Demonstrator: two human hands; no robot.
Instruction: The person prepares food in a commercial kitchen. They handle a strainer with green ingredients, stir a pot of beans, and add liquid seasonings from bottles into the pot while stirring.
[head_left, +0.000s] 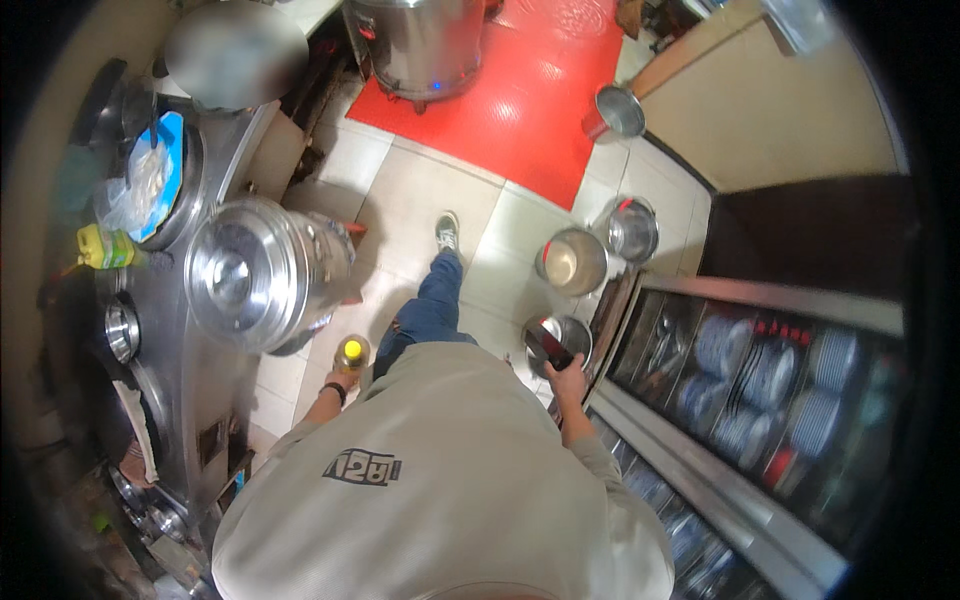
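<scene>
My left hand (340, 380) is closed around a bottle with a yellow cap (352, 352), low beside the steel counter. On the other side, my right hand (568, 375) grips a dark, flat object (546, 346), too unclear to name further. Behind that object a round steel pot (579, 339) stands on the tiled floor. A second open steel pot (576, 262) and a third (633, 229) stand farther ahead on the right. Close to my left side is a large lidded steel pot (240, 276).
A red floor mat (510, 97) lies ahead, with a large steel container (424, 49) on it. A steel bucket (620, 111) stands by the wall. On the right is a cabinet of stacked plates (761, 375). The counter (169, 315) at left holds bowls and a yellow bottle (105, 247).
</scene>
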